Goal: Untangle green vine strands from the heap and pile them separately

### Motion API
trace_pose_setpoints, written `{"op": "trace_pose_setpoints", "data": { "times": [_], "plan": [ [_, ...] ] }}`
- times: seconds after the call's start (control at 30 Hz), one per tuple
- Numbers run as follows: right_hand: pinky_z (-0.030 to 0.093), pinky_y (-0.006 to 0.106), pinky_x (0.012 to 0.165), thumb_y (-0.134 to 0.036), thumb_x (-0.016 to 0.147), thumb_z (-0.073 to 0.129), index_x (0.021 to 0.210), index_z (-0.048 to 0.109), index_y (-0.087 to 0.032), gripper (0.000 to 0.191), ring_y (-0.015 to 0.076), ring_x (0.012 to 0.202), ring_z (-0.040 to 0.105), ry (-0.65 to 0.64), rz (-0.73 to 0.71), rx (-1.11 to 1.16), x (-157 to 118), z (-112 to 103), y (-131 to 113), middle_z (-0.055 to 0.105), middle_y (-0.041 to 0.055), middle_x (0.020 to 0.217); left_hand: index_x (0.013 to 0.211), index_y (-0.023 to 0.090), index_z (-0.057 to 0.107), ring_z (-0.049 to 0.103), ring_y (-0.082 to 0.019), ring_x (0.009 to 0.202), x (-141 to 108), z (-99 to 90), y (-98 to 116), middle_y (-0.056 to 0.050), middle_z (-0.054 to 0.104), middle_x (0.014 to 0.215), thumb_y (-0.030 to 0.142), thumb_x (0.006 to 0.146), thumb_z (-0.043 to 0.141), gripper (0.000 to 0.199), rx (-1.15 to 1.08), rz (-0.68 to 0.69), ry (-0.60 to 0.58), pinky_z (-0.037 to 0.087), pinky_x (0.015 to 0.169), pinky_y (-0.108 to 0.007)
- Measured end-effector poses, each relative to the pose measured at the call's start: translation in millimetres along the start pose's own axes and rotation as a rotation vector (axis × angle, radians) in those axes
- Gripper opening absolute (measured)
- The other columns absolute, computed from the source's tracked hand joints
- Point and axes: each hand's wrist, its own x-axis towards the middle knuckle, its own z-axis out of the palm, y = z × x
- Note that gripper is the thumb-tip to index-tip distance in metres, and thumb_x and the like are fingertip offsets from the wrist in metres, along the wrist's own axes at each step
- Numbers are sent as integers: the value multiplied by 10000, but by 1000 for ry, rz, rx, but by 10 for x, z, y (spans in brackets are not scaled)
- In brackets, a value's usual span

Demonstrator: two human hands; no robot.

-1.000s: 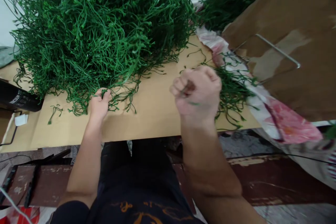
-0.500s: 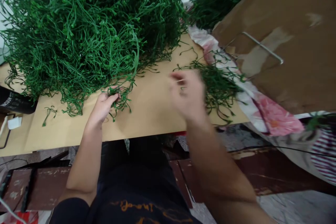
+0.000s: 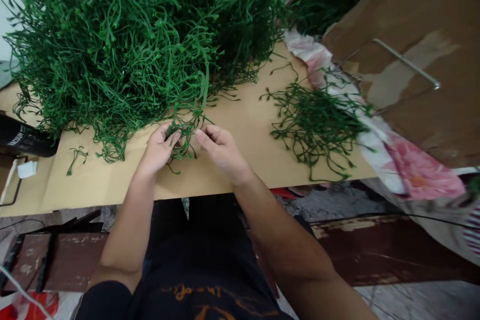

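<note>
My left hand (image 3: 160, 147) is closed round a small bunch of green artificial stems (image 3: 184, 142), thin and forked with little buds at the tips. To its right, my right hand (image 3: 221, 150) pinches with thumb and forefinger at the edge of that bunch, on what looks like a green stem; its fingertips partly hide it. Behind both hands rises a large tangled heap of the same stems (image 3: 131, 50). A smaller loose pile of stems (image 3: 318, 122) lies on the right of the tan board (image 3: 247, 170).
One short stem (image 3: 76, 159) lies apart at the left. A black cylinder marked VACUUM (image 3: 26, 135) is at the left edge. A large cardboard sheet (image 3: 416, 65) with a metal handle leans at the right, beside a pink-flowered cloth (image 3: 423, 170). More greenery (image 3: 333, 0) stands behind.
My right hand has moved left from beside the small pile to the bunch in my left hand, and its fingers are now pinched. The view has shifted slightly.
</note>
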Motion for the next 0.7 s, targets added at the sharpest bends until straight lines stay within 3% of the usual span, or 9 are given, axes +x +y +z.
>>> {"op": "trace_pose_setpoints", "data": {
  "times": [0.13, 0.27, 0.47, 0.57, 0.7],
  "plan": [
    [175, 213, 409, -567, 724, 570, 563, 364, -192, 457, 37, 434, 208, 41, -53, 47, -37, 76, -63, 245, -86, 479, 960, 143, 593, 600, -171, 974, 10, 65, -86, -74, 657, 998, 197, 761, 570, 208, 15, -98, 115, 465, 912, -335],
    [205, 211, 423, -508, 787, 534, 573, 370, -183, 422, 38, 453, 229, 57, -134, -35, -125, 166, -131, 278, -75, 502, 1065, 135, 550, 611, -158, 972, 46, 133, -86, -77, 637, 1071, 119, 770, 514, 297, -51, -228, 267, 477, 888, -335],
    [333, 222, 500, -303, 877, 469, 646, 465, -175, 264, 66, 533, 396, 97, -433, -160, -481, 102, -430, 402, -34, 563, 917, 127, 577, 604, -164, 826, 125, -117, -40, -46, 635, 806, 201, 816, 476, 160, 202, -197, 461, 468, 836, -344],
    [357, 231, 512, -270, 862, 493, 654, 491, -179, 227, 77, 553, 426, 248, -511, -211, -509, -105, -629, 433, -24, 584, 942, 144, 569, 596, -164, 852, 97, -135, 67, -34, 632, 800, 261, 826, 485, 185, 165, -103, 405, 463, 827, -325],
    [399, 241, 514, -310, 851, 496, 715, 546, -182, 193, 103, 603, 480, 356, -422, -415, -343, -581, -825, 494, -1, 642, 938, 148, 573, 583, -166, 926, 38, -10, 224, -45, 648, 864, 260, 809, 519, 179, 115, -36, 211, 455, 850, -311]
  ]
}}
